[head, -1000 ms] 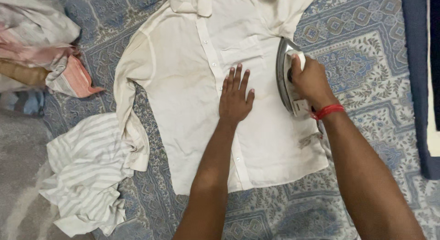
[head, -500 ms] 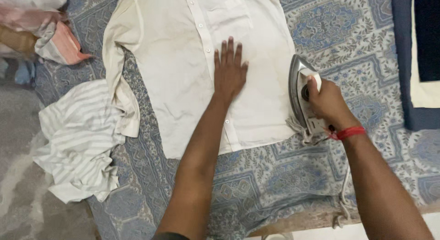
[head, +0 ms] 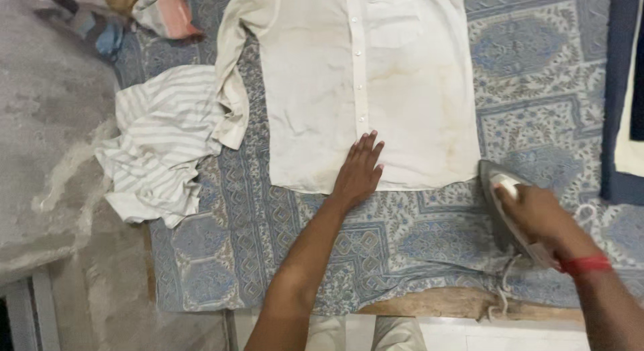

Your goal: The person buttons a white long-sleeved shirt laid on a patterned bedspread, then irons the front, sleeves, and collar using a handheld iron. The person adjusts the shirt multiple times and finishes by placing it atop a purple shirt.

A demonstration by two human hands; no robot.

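My left hand [head: 359,173] lies flat and open, fingers spread, on the bottom hem of the cream shirt [head: 365,89], which is laid buttoned-up and face up on the blue patterned cloth [head: 268,217] that covers the desk. My right hand [head: 537,213] is closed around the handle of the iron [head: 506,213], which sits off the shirt, just beside its lower right corner, on the patterned cloth near the desk's front edge. The iron's cord [head: 500,294] drops away below it over that edge. The risks, as I judge them: the iron is close to the edge, so a snag on the hanging cord could tip or drag it off. If it rests in one spot, the hot plate could scorch the cloth beneath. My open left hand is on the fabric not far from the iron, and a careless sweep across the hem could catch my fingertips. The shirt already shows faint yellowish marks across the front, and heat could set those deeper. A striped white garment [head: 157,146] lies crumpled to the left, touching the shirt's folded sleeve [head: 231,89], and a heap of other clothes [head: 151,6] sits at the far left corner, well away from the iron.
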